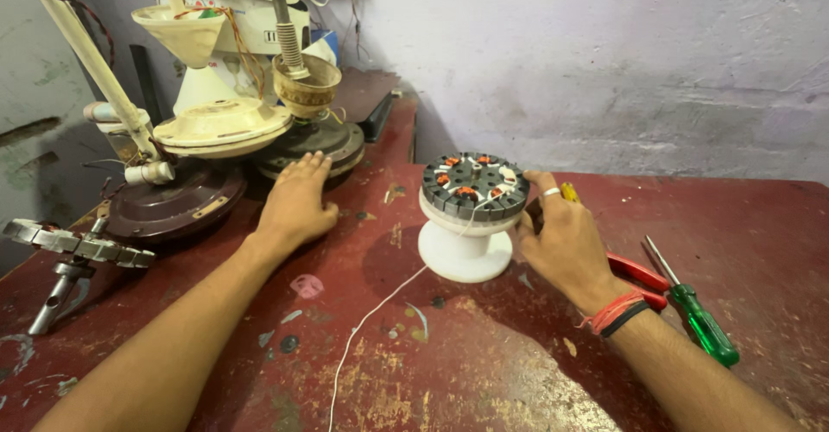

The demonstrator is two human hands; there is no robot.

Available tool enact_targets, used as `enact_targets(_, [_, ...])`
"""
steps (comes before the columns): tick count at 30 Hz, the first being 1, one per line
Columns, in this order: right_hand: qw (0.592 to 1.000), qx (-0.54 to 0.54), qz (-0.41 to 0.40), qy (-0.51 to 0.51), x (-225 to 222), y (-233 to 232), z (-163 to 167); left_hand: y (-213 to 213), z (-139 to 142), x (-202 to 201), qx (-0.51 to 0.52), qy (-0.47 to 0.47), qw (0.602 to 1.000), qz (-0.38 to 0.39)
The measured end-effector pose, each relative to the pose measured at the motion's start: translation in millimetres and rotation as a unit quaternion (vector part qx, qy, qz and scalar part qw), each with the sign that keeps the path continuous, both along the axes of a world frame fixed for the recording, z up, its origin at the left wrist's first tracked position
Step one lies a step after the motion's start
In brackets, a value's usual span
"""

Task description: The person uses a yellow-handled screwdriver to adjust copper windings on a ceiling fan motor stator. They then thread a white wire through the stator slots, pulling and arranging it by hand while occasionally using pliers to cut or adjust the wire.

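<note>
We rest both hands on the worn red counter beside a fan stator on a white stand.

Our left hand lies flat and open, palm down, gripping nothing, just in front of the dark round fan housings. Our right hand touches the right edge of the stator, a grey slotted ring with orange windings, fingers loosely curled against it; we cannot tell whether that grip is closed on it. The stator sits on the white stand near the counter's middle. A thin white string trails from it toward us. A green-handled screwdriver and red-handled pliers lie right of our wrist.
</note>
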State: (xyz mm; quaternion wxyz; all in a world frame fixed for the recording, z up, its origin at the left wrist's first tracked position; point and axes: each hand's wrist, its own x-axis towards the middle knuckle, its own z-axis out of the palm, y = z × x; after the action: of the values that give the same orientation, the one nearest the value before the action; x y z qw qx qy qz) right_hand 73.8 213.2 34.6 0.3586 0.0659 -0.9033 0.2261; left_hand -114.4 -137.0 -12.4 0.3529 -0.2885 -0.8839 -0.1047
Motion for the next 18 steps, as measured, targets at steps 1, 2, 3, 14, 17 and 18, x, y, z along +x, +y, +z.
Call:
enact_targets(1, [1.0,-0.002,0.002,-0.002,0,0,0,0,0,1,0.035,0.024,0.999,-0.02])
enact_targets(2, [1.0,-0.004,0.004,-0.002,0,0,0,3,0,2,0.141,-0.009,0.99,0.002])
enact_targets(3, [1.0,-0.007,0.006,-0.003,0,0,1,8,0,2,0.245,-0.044,0.968,0.024])
enact_targets(14, [0.999,-0.036,-0.002,0.0,-1,-3,0,-7,63,-20,0.825,-0.283,0.484,-0.067])
enact_targets(17, [0.999,-0.028,0.006,0.027,-3,-4,-1,-25,81,-29,0.842,-0.281,0.437,-0.143])
enact_targets(18, [0.999,-0.016,0.013,0.048,-4,-3,-2,-26,81,-31,0.852,-0.278,0.423,-0.136])
